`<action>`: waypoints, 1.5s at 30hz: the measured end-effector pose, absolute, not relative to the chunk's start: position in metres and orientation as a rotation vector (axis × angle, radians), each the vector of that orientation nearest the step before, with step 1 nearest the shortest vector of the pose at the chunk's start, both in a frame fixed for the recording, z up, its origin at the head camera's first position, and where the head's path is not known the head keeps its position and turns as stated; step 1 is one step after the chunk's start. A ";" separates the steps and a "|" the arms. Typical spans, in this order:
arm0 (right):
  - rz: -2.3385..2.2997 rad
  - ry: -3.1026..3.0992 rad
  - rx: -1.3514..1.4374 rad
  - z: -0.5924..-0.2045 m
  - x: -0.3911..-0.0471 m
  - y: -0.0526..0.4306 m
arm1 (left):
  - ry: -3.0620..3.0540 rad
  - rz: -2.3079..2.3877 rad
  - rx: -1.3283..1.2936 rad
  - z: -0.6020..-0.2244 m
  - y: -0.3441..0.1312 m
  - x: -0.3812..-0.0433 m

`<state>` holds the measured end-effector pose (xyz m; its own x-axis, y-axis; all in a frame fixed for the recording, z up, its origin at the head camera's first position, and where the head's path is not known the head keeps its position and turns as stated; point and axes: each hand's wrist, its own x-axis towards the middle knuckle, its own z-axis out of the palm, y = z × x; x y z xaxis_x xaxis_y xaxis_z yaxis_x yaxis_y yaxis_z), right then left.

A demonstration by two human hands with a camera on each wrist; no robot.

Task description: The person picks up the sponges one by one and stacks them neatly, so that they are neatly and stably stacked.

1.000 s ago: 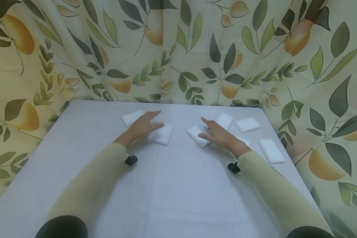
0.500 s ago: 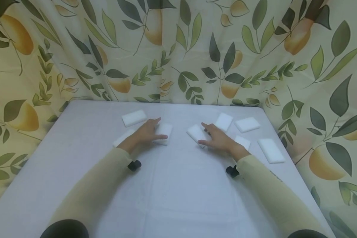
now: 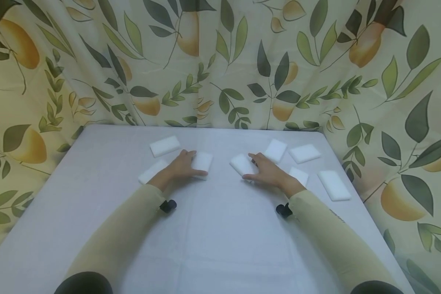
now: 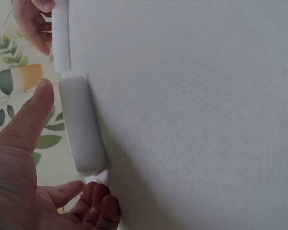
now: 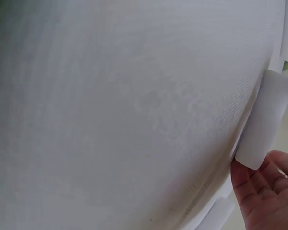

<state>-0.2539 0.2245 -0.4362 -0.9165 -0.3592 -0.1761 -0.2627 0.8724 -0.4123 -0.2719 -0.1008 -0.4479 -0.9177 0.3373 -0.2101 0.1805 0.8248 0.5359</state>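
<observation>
In the head view my left hand (image 3: 178, 167) spans a white sponge-like block (image 3: 203, 160), with its thumb lying along the near end. The left wrist view shows a small gap between the raised thumb and that block (image 4: 81, 124), while the curled fingertips sit by its lower end. My right hand (image 3: 273, 171) holds another white block (image 3: 240, 164) between thumb and fingers. In the right wrist view the fingers curl against the lower end of this block (image 5: 264, 120); the thumb is mostly cut off. Both blocks lie on the table.
Around the left hand lie two more white blocks, one farther back (image 3: 165, 146) and one partly behind the wrist (image 3: 152, 171). Several others, including one at the far right (image 3: 334, 185), lie around the right hand. A white cloth covers the table (image 3: 224, 241); patterned curtain (image 3: 228, 61) hangs behind.
Both hands have come down toward the blocks. The left hand moved nearer and to the right, uncovering the block behind it, and its fingers are closer together. The blocks have not visibly moved.
</observation>
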 end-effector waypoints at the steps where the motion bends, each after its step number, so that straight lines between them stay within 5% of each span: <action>1: -0.565 2.796 -0.465 -0.436 -0.254 0.224 | 2.708 0.756 0.398 -0.448 -0.101 -0.271; 45: -0.679 2.771 -0.384 -0.437 -0.259 0.222 | 2.629 0.816 0.441 -0.448 -0.091 -0.275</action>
